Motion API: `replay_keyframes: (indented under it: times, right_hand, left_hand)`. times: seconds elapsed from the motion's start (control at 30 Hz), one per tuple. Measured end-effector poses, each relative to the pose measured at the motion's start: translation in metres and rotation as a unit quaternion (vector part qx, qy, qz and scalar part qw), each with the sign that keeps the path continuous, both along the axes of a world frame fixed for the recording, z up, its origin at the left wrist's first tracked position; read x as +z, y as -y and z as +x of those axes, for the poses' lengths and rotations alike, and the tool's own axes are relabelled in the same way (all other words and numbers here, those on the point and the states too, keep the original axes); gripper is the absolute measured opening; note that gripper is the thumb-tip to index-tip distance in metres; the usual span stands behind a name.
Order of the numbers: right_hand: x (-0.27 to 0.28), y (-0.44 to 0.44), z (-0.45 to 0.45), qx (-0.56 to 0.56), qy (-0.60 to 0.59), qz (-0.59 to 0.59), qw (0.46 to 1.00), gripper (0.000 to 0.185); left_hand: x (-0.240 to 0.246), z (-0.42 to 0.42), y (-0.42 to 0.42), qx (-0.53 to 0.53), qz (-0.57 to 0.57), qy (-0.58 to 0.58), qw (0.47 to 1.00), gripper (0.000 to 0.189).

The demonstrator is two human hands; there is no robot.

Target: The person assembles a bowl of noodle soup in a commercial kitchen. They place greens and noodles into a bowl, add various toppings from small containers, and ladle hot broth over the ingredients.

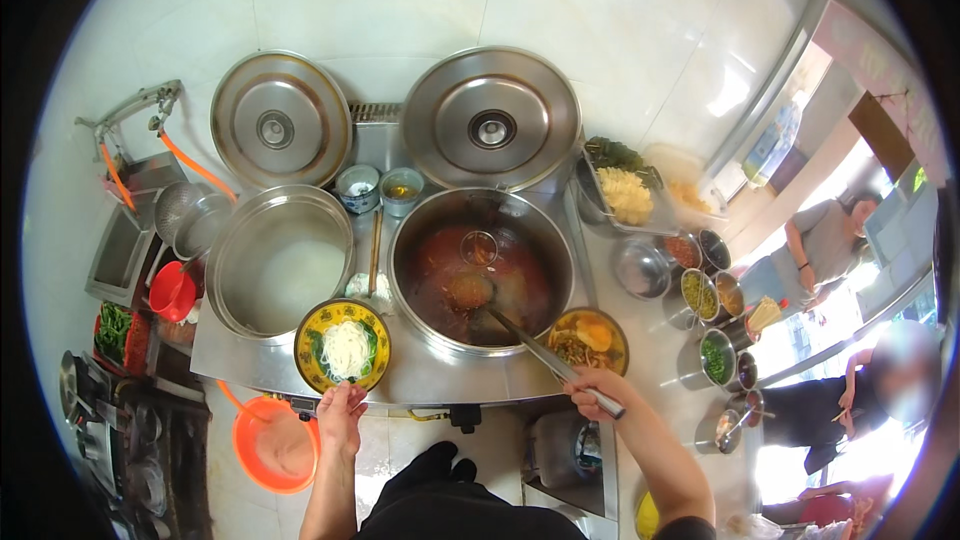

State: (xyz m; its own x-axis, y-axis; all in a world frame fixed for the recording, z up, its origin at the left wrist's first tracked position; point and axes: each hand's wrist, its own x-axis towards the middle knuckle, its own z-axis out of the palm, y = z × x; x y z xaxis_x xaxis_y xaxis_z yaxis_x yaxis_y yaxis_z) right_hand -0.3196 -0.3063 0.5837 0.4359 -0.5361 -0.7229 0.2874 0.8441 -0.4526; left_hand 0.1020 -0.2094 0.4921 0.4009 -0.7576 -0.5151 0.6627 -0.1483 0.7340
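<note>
My left hand [343,414] pinches the near rim of a yellow patterned bowl [303,349] at the front of the steel counter. White noodles [346,352] lie in it over green leaves. In my right hand [600,394] is the handle of a metal ladle [531,343]. The ladle's head dips into dark red broth [442,255] in a large steel pot [565,262]. A round wire strainer [478,247] sits in the same broth. Just right of that pot, partly behind my right hand, stands a second yellow bowl [619,336] with noodles and a fried egg.
A pot of cloudy liquid [281,270] stands at left. Two steel lids [281,120] lean against the wall. Chopsticks [375,251] lie between the pots. Several topping containers [718,360] line the right side, with people [825,247] beyond. An orange basin [274,450] stands below the counter.
</note>
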Motion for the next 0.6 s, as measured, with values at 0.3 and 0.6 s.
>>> replay_keyframes:
  times: [0.3, 0.6]
  right_hand:
    - [0.056, -0.088, -0.017, -0.020, 0.048, -0.014, 0.999, 0.051]
    - [0.120, -0.178, -0.029, -0.098, 0.050, -0.072, 0.991, 0.053]
  left_hand:
    - [-0.004, -0.021, 0.031, -0.090, -0.016, 0.005, 0.996, 0.018]
    - [0.001, -0.063, 0.060, -0.150, -0.028, -0.002, 0.988, 0.019]
